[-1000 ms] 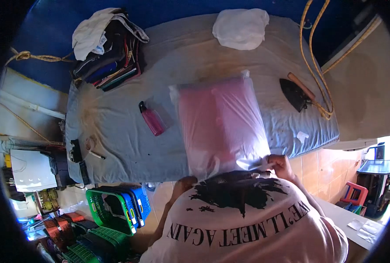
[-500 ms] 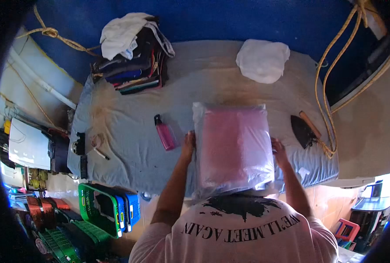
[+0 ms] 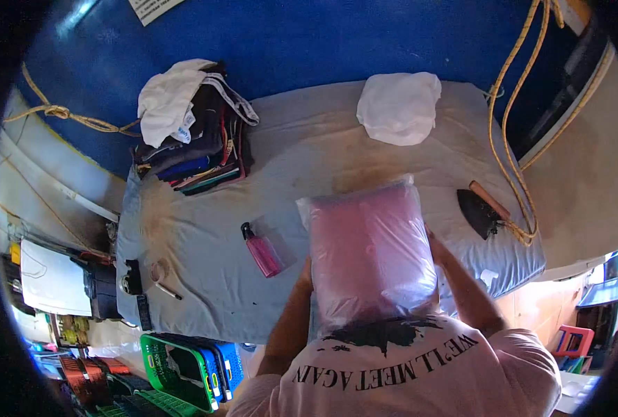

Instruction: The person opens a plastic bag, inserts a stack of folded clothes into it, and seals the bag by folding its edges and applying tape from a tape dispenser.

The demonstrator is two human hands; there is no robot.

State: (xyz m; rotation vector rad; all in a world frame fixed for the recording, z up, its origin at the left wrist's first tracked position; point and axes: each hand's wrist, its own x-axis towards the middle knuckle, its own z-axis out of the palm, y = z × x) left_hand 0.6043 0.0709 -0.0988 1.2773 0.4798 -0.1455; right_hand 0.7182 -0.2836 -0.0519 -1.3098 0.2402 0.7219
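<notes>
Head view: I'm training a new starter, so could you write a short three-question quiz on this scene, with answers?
1. Multiple choice: what lies between the person's left hand and right hand? a) a blue plastic basket; b) a pink pack in translucent plastic; c) a dark wooden-handled iron.
2. True or false: the pink bottle with a black top is on the left hand's side of the pack.
3. Short answer: what colour is the cloth on top of the stack of folded, mostly dark clothes?

Key: 1. b. 2. True. 3. White.
</notes>
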